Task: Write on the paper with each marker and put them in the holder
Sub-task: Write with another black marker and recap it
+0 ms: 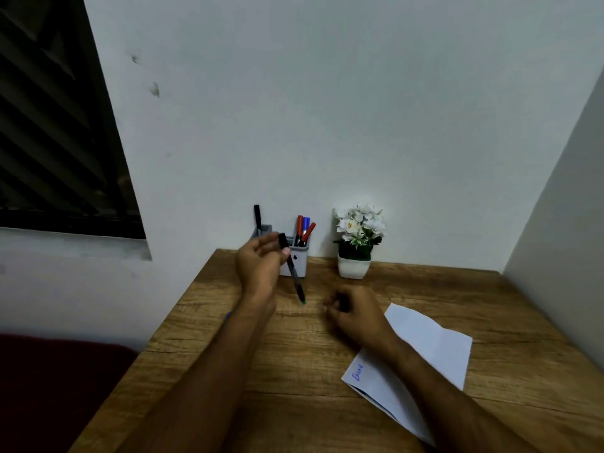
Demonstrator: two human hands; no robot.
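A small white pot of white flowers with green leaves [358, 240] stands at the back of the wooden table [490, 305], close to the pale wall [327, 109]. To the left a dark louvered window [55, 125] is set in that wall. A dark red surface [49, 387] lies below it, beside the table's left edge.

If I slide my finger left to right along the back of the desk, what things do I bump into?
Black pen standing in the grey holder's left part → red and blue markers in its right part → white flower pot with white flowers.
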